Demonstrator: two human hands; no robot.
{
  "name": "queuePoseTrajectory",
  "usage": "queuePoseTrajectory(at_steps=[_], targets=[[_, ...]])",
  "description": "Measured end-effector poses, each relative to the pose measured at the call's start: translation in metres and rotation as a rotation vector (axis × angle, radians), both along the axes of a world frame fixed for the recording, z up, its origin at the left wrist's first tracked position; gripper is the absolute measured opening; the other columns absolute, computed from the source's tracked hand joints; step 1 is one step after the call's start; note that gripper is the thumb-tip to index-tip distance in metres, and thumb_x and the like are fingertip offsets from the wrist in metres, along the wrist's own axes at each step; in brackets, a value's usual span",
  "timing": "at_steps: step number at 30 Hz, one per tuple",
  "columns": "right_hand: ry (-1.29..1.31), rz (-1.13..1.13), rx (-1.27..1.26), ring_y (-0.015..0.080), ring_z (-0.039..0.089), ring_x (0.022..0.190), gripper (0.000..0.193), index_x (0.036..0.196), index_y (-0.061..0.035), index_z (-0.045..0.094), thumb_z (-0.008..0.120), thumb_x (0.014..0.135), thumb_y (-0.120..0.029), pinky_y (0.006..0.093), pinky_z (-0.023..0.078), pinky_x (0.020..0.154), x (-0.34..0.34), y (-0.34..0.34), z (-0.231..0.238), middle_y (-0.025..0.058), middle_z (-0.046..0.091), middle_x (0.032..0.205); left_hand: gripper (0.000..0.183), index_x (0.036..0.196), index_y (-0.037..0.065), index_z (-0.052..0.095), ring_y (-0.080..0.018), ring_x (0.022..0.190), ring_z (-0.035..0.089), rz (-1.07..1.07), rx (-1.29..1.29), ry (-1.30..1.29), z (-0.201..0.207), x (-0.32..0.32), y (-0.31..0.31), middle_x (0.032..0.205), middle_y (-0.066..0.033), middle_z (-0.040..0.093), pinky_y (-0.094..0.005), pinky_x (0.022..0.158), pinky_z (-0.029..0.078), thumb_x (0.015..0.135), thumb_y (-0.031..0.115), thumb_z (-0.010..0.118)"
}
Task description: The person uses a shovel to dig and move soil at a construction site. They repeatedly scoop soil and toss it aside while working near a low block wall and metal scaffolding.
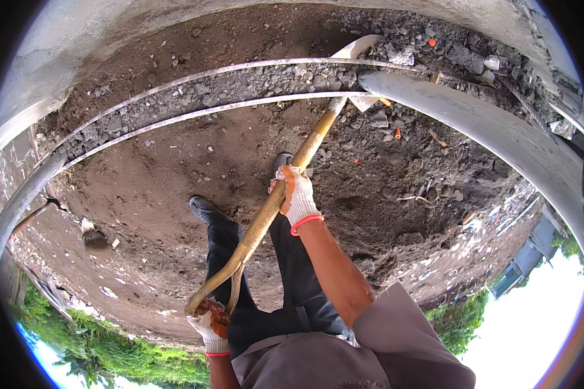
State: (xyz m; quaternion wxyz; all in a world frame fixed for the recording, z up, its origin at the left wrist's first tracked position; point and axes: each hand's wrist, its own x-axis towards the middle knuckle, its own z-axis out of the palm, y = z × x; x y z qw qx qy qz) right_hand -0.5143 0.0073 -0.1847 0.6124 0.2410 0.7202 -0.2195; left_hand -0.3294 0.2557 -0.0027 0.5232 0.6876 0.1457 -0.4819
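A shovel (pixel 261 223) with a worn wooden shaft slants from low left to the far side. My right hand (pixel 297 196), in a white knit glove with an orange-brown palm and a red cuff, wraps round the middle of the shaft. Down at the forked top end, my left hand (pixel 211 325), gloved alike, is closed on the grip. The pale metal blade (pixel 358 47) shows on both sides of two thin whitish rails (pixel 207 111); its middle is hidden between them. Grey rubble lies around the blade.
A thick grey pipe (pixel 474 117) curves away right from the rails; another grey length (pixel 24 193) continues left. A concrete wall (pixel 91 45) stands beyond. My shoes (pixel 207 209) are on brown soil. At left lies a wooden-handled tool (pixel 34 216); orange bits (pixel 398 133) dot the rubble.
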Motion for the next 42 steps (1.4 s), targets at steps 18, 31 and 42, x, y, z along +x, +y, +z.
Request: queuePoseTrajectory(at_steps=[18,31,42], targets=[[0.218,0.016,-0.204,0.0205,0.052,0.055,0.022,0.092,-0.0110,0.046,0.063,0.082,-0.020,0.0394,0.046,0.051,-0.096,-0.034,-0.039,0.0065,0.050,0.070,0.019,0.086,0.010,0.047,-0.0148,0.058,0.049,-0.020,0.107,0.280,-0.045,-0.042,-0.040,0.072,-0.0032,0.048,-0.0279,0.052,0.043,0.076,-0.002,0.058],[0.192,-0.266,-0.152,0.0211,0.053,0.056,0.018,0.085,-0.0124,0.049,0.063,0.081,-0.023,0.0357,0.048,0.051,-0.052,0.110,0.057,0.0059,0.050,0.067,0.012,0.086,0.008,0.049,-0.0161,0.053,0.053,-0.172,0.038,0.256,0.046,0.041,0.024,0.069,-0.0057,0.051,-0.0255,0.043,0.044,0.084,0.011,0.060],[0.133,-0.710,-0.889,0.0120,0.050,0.058,0.020,0.078,-0.0090,0.049,0.065,0.072,-0.020,0.0278,0.047,0.059,-0.178,0.203,0.189,-0.0032,0.048,0.064,0.045,0.095,0.007,0.053,-0.0293,0.070,0.058,-1.422,-0.638,-0.568,0.068,0.003,-0.031,0.082,-0.0112,0.056,-0.0351,0.062,0.048,0.055,0.011,0.073]])
